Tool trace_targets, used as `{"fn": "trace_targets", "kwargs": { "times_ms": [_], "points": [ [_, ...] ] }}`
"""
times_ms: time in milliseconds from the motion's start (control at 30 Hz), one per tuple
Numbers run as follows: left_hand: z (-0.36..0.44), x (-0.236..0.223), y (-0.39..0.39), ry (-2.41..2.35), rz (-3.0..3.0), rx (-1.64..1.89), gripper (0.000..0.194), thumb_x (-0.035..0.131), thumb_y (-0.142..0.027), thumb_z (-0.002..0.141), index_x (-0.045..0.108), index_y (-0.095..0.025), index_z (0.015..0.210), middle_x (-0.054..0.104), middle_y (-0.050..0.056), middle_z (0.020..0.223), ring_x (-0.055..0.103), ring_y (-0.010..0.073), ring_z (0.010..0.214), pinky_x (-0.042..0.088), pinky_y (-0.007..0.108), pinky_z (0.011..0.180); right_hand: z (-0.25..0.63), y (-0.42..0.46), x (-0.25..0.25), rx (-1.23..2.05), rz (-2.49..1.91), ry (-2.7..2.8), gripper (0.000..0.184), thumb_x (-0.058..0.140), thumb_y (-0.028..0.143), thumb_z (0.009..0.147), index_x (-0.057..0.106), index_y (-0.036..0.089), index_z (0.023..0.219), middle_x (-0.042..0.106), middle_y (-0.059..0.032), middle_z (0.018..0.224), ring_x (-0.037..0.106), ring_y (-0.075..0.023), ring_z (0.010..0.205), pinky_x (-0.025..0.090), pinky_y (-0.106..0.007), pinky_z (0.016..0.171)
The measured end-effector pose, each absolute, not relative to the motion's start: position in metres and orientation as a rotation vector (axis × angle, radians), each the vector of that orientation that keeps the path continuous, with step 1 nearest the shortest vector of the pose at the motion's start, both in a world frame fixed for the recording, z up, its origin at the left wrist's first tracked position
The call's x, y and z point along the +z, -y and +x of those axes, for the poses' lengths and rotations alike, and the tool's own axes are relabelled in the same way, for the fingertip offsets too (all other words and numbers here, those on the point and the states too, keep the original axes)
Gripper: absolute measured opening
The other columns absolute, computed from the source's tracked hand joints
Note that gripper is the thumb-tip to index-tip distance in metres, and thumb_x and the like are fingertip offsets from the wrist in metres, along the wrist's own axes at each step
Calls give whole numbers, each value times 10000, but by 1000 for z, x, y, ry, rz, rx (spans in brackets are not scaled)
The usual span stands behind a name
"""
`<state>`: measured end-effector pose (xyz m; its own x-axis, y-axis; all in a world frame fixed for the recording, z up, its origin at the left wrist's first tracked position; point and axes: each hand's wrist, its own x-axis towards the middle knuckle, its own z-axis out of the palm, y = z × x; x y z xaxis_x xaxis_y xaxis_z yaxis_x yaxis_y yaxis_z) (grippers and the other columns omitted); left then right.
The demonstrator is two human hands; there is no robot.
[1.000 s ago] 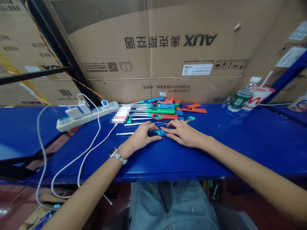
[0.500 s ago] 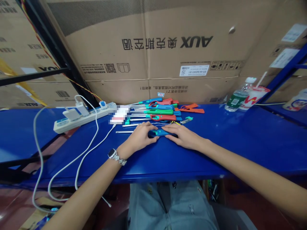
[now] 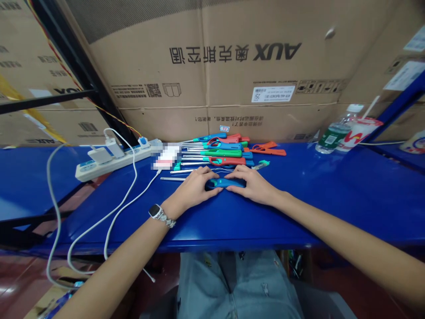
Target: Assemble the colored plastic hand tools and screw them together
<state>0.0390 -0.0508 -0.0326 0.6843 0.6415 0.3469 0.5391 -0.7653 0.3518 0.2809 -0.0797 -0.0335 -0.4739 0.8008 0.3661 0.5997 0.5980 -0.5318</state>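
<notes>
A blue long-nosed gas lighter [image 3: 229,183] lies flat near the middle of the blue table, its metal tube pointing left. My left hand [image 3: 198,186] is closed around its front part, thumb in front and fingers behind. My right hand [image 3: 254,185] grips the handle end between thumb and fingers. Just behind my hands, a green lighter [image 3: 222,153], a red lighter [image 3: 229,161] and several others lie side by side, tubes to the left. A small clear piece with a teal end [image 3: 262,165] rests behind my right hand.
A white power strip [image 3: 133,155] with plugs and cables sits at the left, beside a blurred white device [image 3: 166,156]. Orange handle parts [image 3: 268,149] lie behind the lighters. A bottle [image 3: 334,135] and a paper cup [image 3: 357,135] stand back right. A large carton [image 3: 226,26] walls the back.
The fingers of my right hand have lifted and drawn back a little, so more of the lighter's blue handle shows. My left hand keeps its hold. The view has shifted slightly.
</notes>
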Motion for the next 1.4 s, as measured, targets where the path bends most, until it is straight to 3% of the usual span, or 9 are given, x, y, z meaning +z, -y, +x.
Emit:
{"fn": "trace_targets", "kwargs": {
  "times_ms": [233,733,1167,1400],
  "points": [
    [30,-33,47,-903,2586,680,348,721,-392,902,669,-195,1184,666,95,1143,631,281,1090,524,459,966,279,81,-34,493,-1116,2190,220,777,238,860,750,199,1075,620,-61,989,636,-228,971,531,-433,914],
    [26,-36,44,-924,2553,687,370,736,-402,885,662,-219,1199,669,88,1168,622,279,1122,516,470,994,283,84,-36,382,-1087,2195,245,696,345,940,754,254,1160,670,-78,1058,658,-233,982,538,-433,915],
    [27,-33,46,-893,2538,708,366,750,-467,882,741,-209,1140,655,96,1107,644,276,1023,535,487,960,285,80,-33,481,-1091,2238,229,727,305,910,786,244,1123,647,-67,986,653,-226,931,542,-423,880],
    [25,-38,53,-1037,2591,717,503,746,-482,898,685,-209,1317,676,102,1092,656,273,981,544,453,916,284,79,-33,392,-1106,2301,245,728,276,913,790,246,1148,655,-67,948,645,-235,927,536,-415,861]
  ]
}}
